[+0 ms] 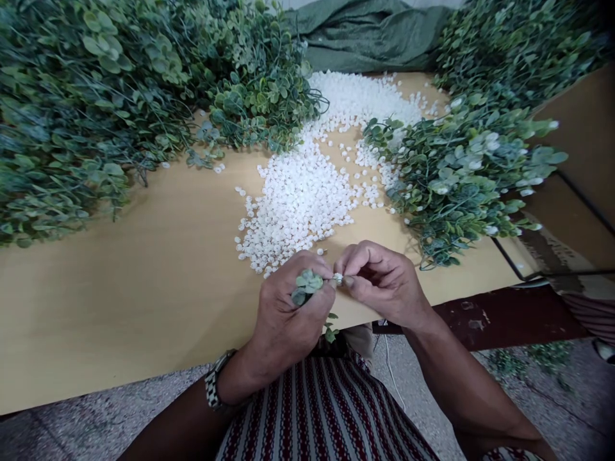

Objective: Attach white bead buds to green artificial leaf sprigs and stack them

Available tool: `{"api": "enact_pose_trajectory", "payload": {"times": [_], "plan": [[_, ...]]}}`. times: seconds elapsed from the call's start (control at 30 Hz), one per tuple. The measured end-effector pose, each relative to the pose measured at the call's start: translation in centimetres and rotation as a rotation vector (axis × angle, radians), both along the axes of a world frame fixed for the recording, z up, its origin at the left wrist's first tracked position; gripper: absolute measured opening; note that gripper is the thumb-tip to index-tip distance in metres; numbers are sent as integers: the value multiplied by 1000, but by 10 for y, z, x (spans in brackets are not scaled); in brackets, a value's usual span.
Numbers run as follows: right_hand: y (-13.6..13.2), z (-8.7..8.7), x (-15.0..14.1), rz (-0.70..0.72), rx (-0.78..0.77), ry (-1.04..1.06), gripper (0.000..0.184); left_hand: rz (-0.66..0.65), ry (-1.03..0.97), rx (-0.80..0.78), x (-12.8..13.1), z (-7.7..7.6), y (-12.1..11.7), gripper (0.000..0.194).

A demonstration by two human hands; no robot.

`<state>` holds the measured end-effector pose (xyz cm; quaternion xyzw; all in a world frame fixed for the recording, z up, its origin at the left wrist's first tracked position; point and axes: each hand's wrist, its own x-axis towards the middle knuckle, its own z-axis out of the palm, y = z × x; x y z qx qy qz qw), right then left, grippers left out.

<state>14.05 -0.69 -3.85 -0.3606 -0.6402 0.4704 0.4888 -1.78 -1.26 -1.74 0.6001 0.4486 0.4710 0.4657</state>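
My left hand [295, 307] is closed round an artificial leaf sprig [307, 285], whose pale green leaves show between thumb and fingers. More of its leaves hang out below the hand, over the table's front edge. Thumb and forefinger of my right hand [384, 278] pinch a small white bead-like piece [338, 278] against the tip held by the left fingers. Whether the piece is seated on the stem is hidden. Just beyond both hands lies a heap of the same small white pieces [302, 195].
Piles of artificial greenery [96, 96] cover the table's [158, 269] back left. At right, another leafy bunch [471, 173] carries white tips, beside a cardboard box [576, 141] and a dark metal frame [512, 259]. Green cloth [375, 35] lies at the back.
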Motion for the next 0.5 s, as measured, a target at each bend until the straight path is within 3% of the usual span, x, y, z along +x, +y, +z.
{"api": "enact_pose_trajectory", "payload": {"times": [0.2, 0.5], "plan": [[-6, 2, 0, -89, 153, -120, 19, 14, -46, -140, 1, 1, 2, 13], [-6, 6, 3, -99, 385, -339, 20, -9, 13, -167, -1, 4, 3, 16]]}}
